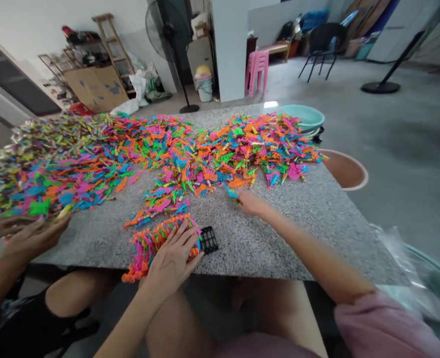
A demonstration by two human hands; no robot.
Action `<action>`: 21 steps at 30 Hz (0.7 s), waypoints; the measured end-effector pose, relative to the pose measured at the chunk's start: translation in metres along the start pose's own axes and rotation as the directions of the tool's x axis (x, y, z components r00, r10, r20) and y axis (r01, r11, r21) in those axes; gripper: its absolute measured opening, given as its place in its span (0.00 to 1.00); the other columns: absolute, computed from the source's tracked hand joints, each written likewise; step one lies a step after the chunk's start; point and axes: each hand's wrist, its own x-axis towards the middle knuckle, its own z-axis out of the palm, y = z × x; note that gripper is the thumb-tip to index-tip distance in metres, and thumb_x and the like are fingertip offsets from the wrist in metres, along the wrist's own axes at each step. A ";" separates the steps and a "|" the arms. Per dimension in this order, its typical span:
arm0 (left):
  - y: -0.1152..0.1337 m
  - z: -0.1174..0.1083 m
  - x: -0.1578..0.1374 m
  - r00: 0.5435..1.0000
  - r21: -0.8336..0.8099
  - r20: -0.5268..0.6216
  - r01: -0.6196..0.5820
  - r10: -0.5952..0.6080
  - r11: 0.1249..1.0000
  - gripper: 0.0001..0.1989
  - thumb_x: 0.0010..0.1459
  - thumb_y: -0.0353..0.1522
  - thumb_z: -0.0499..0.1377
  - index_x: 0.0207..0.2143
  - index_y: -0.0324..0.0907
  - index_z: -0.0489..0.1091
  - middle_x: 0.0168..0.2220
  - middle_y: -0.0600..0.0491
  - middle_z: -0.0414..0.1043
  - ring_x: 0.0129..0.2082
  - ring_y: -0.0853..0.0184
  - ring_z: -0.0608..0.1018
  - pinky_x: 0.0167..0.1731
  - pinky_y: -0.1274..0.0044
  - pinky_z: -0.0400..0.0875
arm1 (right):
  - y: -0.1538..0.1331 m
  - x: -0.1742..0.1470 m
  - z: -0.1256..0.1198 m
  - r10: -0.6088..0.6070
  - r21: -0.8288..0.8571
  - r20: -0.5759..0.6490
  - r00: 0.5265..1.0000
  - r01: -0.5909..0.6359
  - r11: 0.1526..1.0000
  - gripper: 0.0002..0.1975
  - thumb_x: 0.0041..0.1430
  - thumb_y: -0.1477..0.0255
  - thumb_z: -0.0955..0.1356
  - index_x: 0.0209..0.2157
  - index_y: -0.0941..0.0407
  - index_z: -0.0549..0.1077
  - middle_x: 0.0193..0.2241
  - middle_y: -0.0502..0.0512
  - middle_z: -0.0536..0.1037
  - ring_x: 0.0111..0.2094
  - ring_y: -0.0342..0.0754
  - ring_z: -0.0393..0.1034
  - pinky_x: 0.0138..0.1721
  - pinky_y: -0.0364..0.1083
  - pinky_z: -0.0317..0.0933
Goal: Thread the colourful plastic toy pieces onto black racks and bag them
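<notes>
My left hand lies over a packed row of small orange, pink, green and blue plastic pieces, its fingers stretched out across their tops. From under the row's right end juts a black plastic grid rack with bare slots, close to my thumb. My right hand is closed at the near edge of a big loose heap of the same bright pieces. A blue plastic piece pokes out of its fingertips. The right fingers are slightly blurred, and the piece's exact shape is unclear.
Beside me on the left, a co-worker's hands handle a yellow-tipped piece at another heap. All this lies on a speckled grey stone table. Basins and a clear plastic bag are past its right edge.
</notes>
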 end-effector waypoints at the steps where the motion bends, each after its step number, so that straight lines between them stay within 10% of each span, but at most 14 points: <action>1: 0.001 -0.001 0.001 1.000 -0.014 0.012 0.014 -0.014 1.000 0.17 0.63 0.36 0.57 0.52 0.41 0.68 0.58 0.46 0.70 0.64 0.52 0.65 0.60 0.59 0.65 | -0.002 -0.013 0.006 0.009 0.101 0.049 0.999 -0.014 0.995 0.08 0.59 0.80 0.64 0.37 0.60 0.74 0.31 0.58 0.81 0.32 0.48 0.77 0.34 0.41 0.66; 7: 0.002 -0.003 0.006 0.996 -0.097 0.066 0.059 -0.053 0.994 0.18 0.62 0.35 0.58 0.53 0.39 0.67 0.58 0.45 0.69 0.65 0.52 0.63 0.62 0.58 0.61 | -0.061 -0.072 0.067 -0.006 0.506 -0.020 1.000 0.015 0.863 0.03 0.49 0.74 0.70 0.28 0.58 0.72 0.22 0.48 0.76 0.24 0.42 0.69 0.24 0.38 0.57; 21: 0.000 0.000 0.004 0.997 -0.110 0.065 0.044 -0.037 0.993 0.18 0.62 0.33 0.57 0.54 0.40 0.66 0.60 0.44 0.66 0.67 0.52 0.59 0.63 0.57 0.59 | -0.088 -0.064 0.073 -0.161 0.171 -0.077 0.984 0.172 0.970 0.05 0.51 0.71 0.69 0.26 0.57 0.74 0.23 0.50 0.76 0.26 0.44 0.70 0.28 0.40 0.54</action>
